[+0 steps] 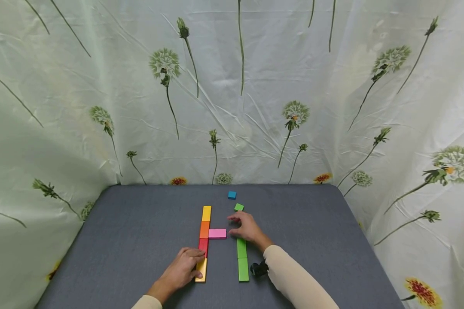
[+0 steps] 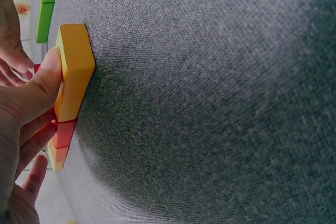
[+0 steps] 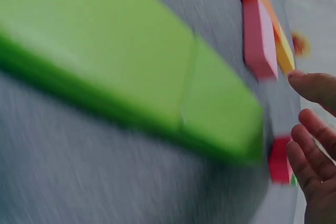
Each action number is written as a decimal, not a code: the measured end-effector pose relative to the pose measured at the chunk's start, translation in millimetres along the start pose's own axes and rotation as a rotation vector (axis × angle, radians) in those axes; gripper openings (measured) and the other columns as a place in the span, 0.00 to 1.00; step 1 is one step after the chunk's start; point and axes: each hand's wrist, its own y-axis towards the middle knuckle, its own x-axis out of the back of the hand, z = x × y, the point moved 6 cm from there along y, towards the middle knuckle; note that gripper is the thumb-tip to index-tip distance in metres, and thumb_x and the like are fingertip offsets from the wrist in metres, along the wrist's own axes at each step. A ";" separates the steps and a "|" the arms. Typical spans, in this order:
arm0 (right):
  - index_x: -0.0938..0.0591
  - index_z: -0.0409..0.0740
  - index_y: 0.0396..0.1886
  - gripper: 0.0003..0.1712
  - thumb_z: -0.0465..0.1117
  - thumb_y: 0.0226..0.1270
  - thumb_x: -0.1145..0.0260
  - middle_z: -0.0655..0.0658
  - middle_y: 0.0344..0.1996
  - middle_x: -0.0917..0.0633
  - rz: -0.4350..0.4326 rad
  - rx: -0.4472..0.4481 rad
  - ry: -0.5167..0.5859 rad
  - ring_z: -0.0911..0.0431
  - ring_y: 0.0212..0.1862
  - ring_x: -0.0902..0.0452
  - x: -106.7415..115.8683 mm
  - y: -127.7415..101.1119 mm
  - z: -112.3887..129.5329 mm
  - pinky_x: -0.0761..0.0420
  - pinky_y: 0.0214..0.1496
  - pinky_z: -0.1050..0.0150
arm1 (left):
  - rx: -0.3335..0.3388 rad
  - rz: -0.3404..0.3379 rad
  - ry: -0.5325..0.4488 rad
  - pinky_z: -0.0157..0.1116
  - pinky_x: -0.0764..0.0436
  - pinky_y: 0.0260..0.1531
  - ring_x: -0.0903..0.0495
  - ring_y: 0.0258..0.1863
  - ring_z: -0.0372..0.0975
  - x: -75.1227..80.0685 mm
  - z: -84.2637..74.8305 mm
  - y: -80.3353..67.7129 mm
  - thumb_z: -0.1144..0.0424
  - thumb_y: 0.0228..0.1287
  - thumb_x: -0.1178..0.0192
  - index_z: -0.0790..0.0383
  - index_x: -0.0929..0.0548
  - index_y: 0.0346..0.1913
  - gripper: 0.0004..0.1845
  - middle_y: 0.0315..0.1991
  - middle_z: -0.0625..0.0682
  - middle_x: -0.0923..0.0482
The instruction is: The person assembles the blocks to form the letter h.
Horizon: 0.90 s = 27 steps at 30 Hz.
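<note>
In the head view my left hand (image 1: 183, 266) rests at the near end of a column of blocks. Its thumb presses the edge of the nearest yellow block (image 2: 77, 51), and the fingers reach along the red block (image 1: 203, 244). Farther up are an orange block (image 1: 204, 229) and another yellow one (image 1: 206, 213). A pink block (image 1: 217, 234) sticks out sideways from the column. My right hand (image 1: 249, 227) hovers with thumb and fingers spread, holding nothing, above the right column. Close beneath its fingers lies a red block (image 3: 281, 158), hidden in the head view.
Two green blocks (image 1: 242, 269) lie end to end toward me in the right column. Farther away are a small green block (image 1: 239, 207) and a blue block (image 1: 232, 195). A flower-print curtain (image 1: 232, 107) surrounds the grey table (image 1: 139, 223).
</note>
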 end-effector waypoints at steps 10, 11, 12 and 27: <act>0.16 0.35 0.44 0.19 0.29 0.49 0.24 0.42 0.40 0.19 -0.149 -0.020 0.008 0.51 0.42 0.23 24.2 6.9 -30.8 0.21 0.44 0.54 | -0.030 -0.032 0.000 0.44 0.27 0.52 0.20 0.51 0.42 1.9 1.7 -1.5 0.54 0.46 0.26 0.67 0.15 0.47 0.26 0.48 0.53 0.16; 0.16 0.36 0.44 0.19 0.30 0.49 0.24 0.43 0.40 0.19 -0.155 -0.023 0.000 0.51 0.42 0.23 23.8 7.3 -32.3 0.21 0.44 0.55 | -0.030 -0.032 -0.001 0.44 0.27 0.52 0.20 0.51 0.42 1.8 1.7 -1.6 0.54 0.46 0.26 0.67 0.15 0.47 0.26 0.49 0.53 0.16; 0.15 0.36 0.44 0.19 0.30 0.49 0.24 0.43 0.39 0.19 -0.163 -0.028 -0.006 0.51 0.42 0.23 23.0 7.5 -33.6 0.21 0.44 0.56 | -0.028 -0.030 -0.002 0.44 0.27 0.52 0.20 0.51 0.42 1.8 1.7 -1.6 0.53 0.46 0.26 0.67 0.15 0.47 0.27 0.49 0.53 0.16; 0.16 0.36 0.45 0.16 0.33 0.54 0.27 0.44 0.38 0.19 -0.114 -0.093 -0.090 0.53 0.40 0.25 16.0 11.8 -38.8 0.22 0.45 0.57 | -0.013 -0.005 -0.009 0.44 0.26 0.52 0.20 0.51 0.42 1.6 0.1 -1.3 0.53 0.47 0.27 0.66 0.15 0.48 0.26 0.49 0.52 0.16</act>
